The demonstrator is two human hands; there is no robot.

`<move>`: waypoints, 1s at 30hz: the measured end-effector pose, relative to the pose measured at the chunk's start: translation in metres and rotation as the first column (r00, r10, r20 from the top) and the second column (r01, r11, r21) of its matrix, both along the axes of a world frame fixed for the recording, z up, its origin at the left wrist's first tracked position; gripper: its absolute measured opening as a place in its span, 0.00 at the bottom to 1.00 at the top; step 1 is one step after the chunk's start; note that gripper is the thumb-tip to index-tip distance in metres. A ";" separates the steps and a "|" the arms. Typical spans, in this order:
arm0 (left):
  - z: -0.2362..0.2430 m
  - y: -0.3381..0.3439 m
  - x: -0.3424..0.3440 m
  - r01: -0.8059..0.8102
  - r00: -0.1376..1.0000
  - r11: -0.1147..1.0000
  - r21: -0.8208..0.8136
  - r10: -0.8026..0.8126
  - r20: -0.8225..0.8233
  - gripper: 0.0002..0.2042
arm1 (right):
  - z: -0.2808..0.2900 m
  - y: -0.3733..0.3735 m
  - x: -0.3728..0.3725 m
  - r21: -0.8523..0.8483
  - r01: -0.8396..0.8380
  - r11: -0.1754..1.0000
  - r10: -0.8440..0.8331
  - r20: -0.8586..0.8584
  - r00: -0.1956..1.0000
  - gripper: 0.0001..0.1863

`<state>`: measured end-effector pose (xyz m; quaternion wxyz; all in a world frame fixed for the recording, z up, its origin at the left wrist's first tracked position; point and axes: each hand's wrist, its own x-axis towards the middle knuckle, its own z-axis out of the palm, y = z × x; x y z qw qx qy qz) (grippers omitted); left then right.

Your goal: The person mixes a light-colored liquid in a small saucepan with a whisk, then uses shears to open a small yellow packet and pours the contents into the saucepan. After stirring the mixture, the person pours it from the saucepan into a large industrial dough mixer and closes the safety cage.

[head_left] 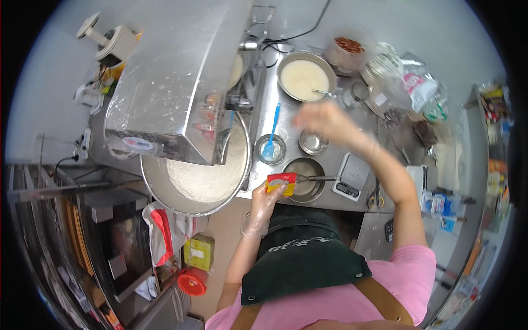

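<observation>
Left hand (266,201) clamped on packet (281,183) near pan (312,192).
Right hand (325,119) blurred by small bowl (313,144); can't tell its grip.

Bright, even light; glare on the steel housing (170,77); right hand (325,121) motion-blurred; fisheye edges curve into black.

Red packet (282,179) (partly yellow)

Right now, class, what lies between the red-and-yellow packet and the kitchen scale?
The head view shows a round steel pan between packet and scale, with a metal utensil crossing its rim.
</observation>
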<state>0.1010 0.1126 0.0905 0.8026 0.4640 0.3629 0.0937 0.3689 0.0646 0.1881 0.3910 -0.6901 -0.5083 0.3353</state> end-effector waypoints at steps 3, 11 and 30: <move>0.004 -0.002 0.015 0.176 0.981 0.984 0.008 -0.176 0.078 0.14 | -0.010 -0.060 -0.073 -0.008 0.016 1.000 -0.015 0.136 0.991 0.15; 0.008 -0.044 0.030 0.450 0.861 0.889 0.083 -0.457 0.221 0.14 | -0.056 -0.131 -0.157 0.317 0.591 0.742 -0.664 0.223 0.714 0.06; -0.041 -0.127 0.033 0.203 0.974 0.979 -0.014 -0.200 0.108 0.15 | -0.273 -0.389 -0.071 -0.203 0.963 0.175 -0.576 0.772 0.267 0.29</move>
